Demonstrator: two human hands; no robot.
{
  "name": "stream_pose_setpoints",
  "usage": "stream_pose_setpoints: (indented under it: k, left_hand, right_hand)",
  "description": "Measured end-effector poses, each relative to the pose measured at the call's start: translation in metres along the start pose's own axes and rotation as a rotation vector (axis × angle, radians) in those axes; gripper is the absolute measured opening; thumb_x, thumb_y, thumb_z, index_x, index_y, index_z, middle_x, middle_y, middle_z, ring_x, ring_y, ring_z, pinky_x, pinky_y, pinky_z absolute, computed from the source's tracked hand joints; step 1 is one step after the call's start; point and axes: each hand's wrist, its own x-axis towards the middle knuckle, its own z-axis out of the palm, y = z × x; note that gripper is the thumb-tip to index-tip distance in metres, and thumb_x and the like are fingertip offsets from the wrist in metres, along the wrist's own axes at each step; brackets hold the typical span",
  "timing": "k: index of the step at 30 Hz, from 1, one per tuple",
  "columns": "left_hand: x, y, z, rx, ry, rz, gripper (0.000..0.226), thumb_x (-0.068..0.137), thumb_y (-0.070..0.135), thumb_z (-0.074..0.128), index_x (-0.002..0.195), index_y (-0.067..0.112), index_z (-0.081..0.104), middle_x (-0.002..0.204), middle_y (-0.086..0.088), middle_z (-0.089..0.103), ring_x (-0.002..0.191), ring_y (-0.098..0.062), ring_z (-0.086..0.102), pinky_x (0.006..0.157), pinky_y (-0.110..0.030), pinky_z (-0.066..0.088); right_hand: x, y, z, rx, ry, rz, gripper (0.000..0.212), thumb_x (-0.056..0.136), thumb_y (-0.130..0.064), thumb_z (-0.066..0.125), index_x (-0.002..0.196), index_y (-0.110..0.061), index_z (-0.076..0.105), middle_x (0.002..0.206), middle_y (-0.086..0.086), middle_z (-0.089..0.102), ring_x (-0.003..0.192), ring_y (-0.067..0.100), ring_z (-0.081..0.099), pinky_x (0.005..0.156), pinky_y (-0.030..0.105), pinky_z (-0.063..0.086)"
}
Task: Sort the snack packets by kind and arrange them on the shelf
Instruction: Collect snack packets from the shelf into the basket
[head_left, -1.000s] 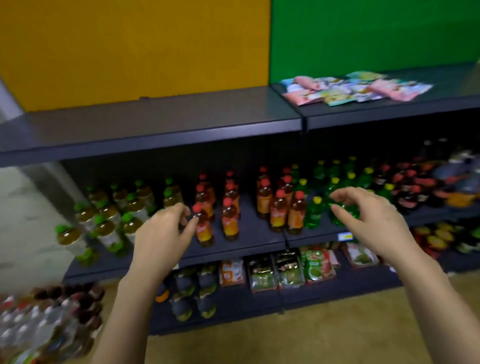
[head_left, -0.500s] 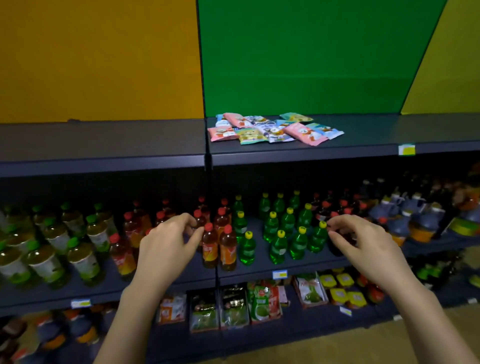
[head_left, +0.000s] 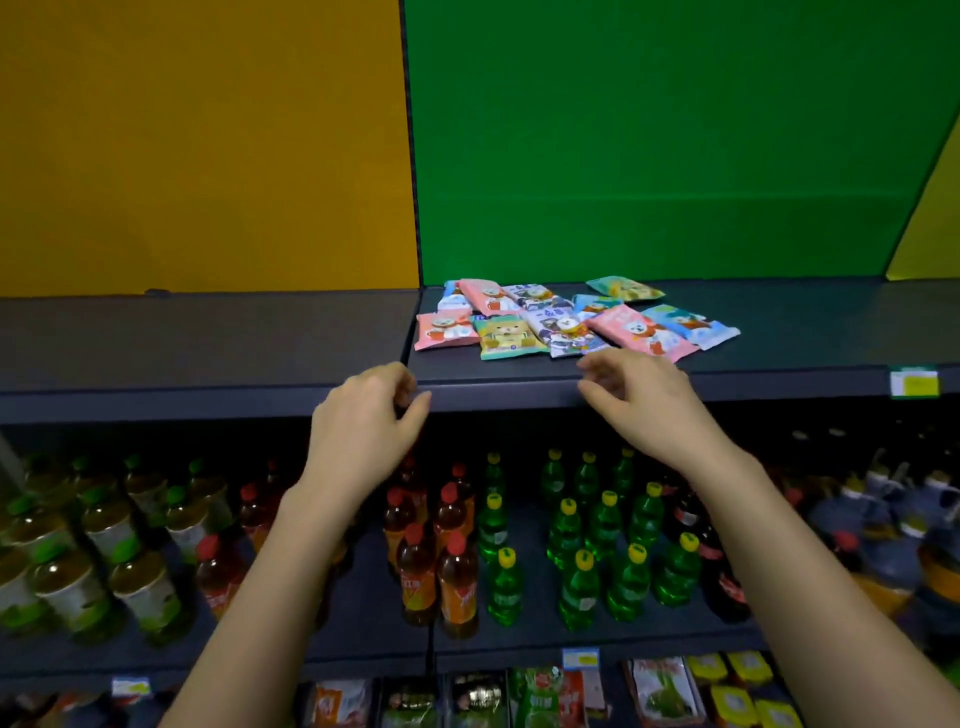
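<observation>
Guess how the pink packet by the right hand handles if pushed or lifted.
Probably light and floppy: the pink packet looks thin and flat. Its smooth film likely slides on the shelf. A push may shift the blue packet touching it.

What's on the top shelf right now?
A mixed pile of snack packets lies on the top shelf: pink, blue, purple and green ones, overlapping. Parts of the lower packets are covered, so their full count is unclear.
</observation>
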Motion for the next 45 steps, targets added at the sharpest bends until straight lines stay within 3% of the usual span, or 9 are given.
stream_pose_setpoints:
  k: [9,15,20,25,29,33,37,40,45]
  left_hand:
    - [0.129,-0.007,0.070,0.055,-0.139,-0.128,0.034,0.090,0.033,0.050,0.111,0.007,0.058,0.115,-0.014,0.061,0.105,-0.035,0.054,0.079,-0.038,0.043]
    - [0.165,-0.010,0.094,0.014,-0.184,-0.249,0.049,0.088,0.045,0.051,0.114,0.004,0.056,0.118,-0.017,0.058,0.109,-0.034,0.052,0.081,-0.036,0.042]
    - [0.175,-0.011,0.108,-0.018,-0.252,-0.367,0.074,0.076,0.065,0.057,0.116,0.003,0.050,0.122,-0.016,0.055,0.115,-0.033,0.046,0.083,-0.037,0.040]
    - [0.186,-0.010,0.106,-0.017,-0.336,-0.509,0.098,0.065,0.070,0.065,0.130,0.001,0.042,0.133,-0.017,0.046,0.123,-0.031,0.044,0.097,-0.037,0.040]
    - [0.192,-0.007,0.100,-0.026,-0.397,-0.606,0.092,0.057,0.068,0.073,0.120,0.004,0.050,0.126,-0.012,0.055,0.111,-0.029,0.054,0.079,-0.032,0.044]
    - [0.196,0.003,0.096,-0.061,-0.444,-0.639,0.086,0.057,0.057,0.079,0.119,0.005,0.050,0.124,-0.011,0.055,0.107,-0.027,0.054,0.075,-0.031,0.042]
    - [0.185,0.007,0.093,-0.311,-0.281,-0.637,0.054,0.065,0.036,0.081,0.104,0.004,0.063,0.107,-0.013,0.066,0.092,-0.028,0.063,0.075,-0.035,0.050]
    - [0.159,0.004,0.079,-0.569,-0.058,-0.637,0.038,0.077,0.024,0.073,0.105,0.001,0.062,0.099,-0.019,0.070,0.066,-0.029,0.061,0.050,-0.033,0.048]
    - [0.081,-0.028,0.029,-0.725,0.229,-0.747,0.031,0.083,0.023,0.067,0.108,0.007,0.058,0.099,-0.012,0.070,0.071,-0.018,0.063,0.045,-0.023,0.045]
  right_hand:
    - [0.137,-0.024,0.055,-0.237,-0.149,0.046,0.062,0.088,-0.058,0.043,0.112,-0.003,0.057,0.123,0.018,0.057,0.114,0.032,0.052,0.086,0.036,0.042]
    - [0.171,-0.031,0.074,-0.432,-0.242,0.098,0.078,0.080,-0.074,0.040,0.119,-0.008,0.057,0.128,0.012,0.057,0.117,0.030,0.052,0.087,0.034,0.043]
    - [0.185,-0.016,0.073,-0.311,-0.368,0.121,0.080,0.069,-0.070,0.059,0.119,-0.007,0.055,0.127,0.010,0.055,0.115,0.029,0.052,0.086,0.034,0.042]
    - [0.187,-0.006,0.065,-0.143,-0.225,0.051,0.058,0.077,-0.054,0.062,0.109,-0.007,0.053,0.117,0.012,0.058,0.109,0.030,0.053,0.074,0.030,0.035]
    - [0.186,0.013,0.042,0.050,-0.119,-0.002,0.048,0.087,-0.044,0.055,0.111,-0.003,0.047,0.118,0.017,0.056,0.111,0.032,0.051,0.072,0.030,0.029]
    - [0.181,0.041,0.021,0.328,-0.027,0.059,0.041,0.085,-0.044,0.059,0.100,-0.008,0.047,0.096,0.007,0.054,0.093,0.026,0.052,0.068,0.031,0.032]
    - [0.173,0.058,0.019,0.557,-0.020,0.127,0.036,0.087,-0.036,0.059,0.107,-0.007,0.049,0.105,0.009,0.061,0.094,0.026,0.058,0.075,0.033,0.044]
    - [0.168,0.057,0.024,0.701,-0.058,0.144,0.025,0.087,-0.033,0.059,0.100,-0.014,0.048,0.108,0.009,0.063,0.099,0.027,0.062,0.089,0.042,0.049]
    - [0.155,0.014,0.046,0.852,-0.178,0.022,0.012,0.084,-0.027,0.060,0.084,-0.025,0.049,0.102,0.002,0.068,0.088,0.019,0.066,0.083,0.040,0.053]
